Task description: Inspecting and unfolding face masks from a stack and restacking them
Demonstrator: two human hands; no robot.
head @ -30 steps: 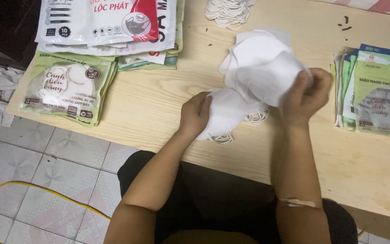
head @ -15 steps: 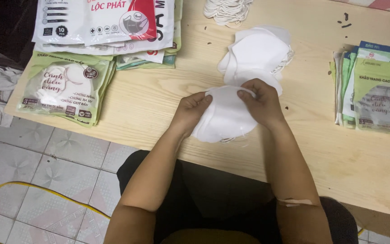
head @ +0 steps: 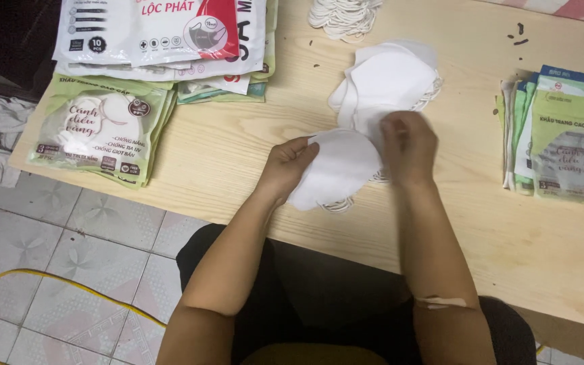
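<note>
In the head view, a small stack of white face masks (head: 336,169) is held between both hands just above the near part of the wooden bench (head: 238,155). The left hand (head: 288,165) is closed on the stack's left edge, thumb on top and fingers beneath. The right hand (head: 408,147) is pinched on the stack's right edge, its fingers blurred. The hands are set apart by the width of the masks, and white ear loops can be seen hanging below the stack.

As a judgement, the gathering of masks into a neat bundle appears to be under way and not finished. No open pouch is seen at the hands, and a loose pile of white masks (head: 386,78) lies just beyond the hands, unsorted.

Well to the left of the left hand, a green printed pouch with masks inside (head: 99,128) rests at the bench edge, and white-and-red flat packs (head: 163,34) are stacked beyond it. To the right of the right hand, a stack of green pouches (head: 562,145) is laid. A heap of white elastic loops (head: 343,13) sits at the far edge. Nothing stands between the hands and these things.
</note>
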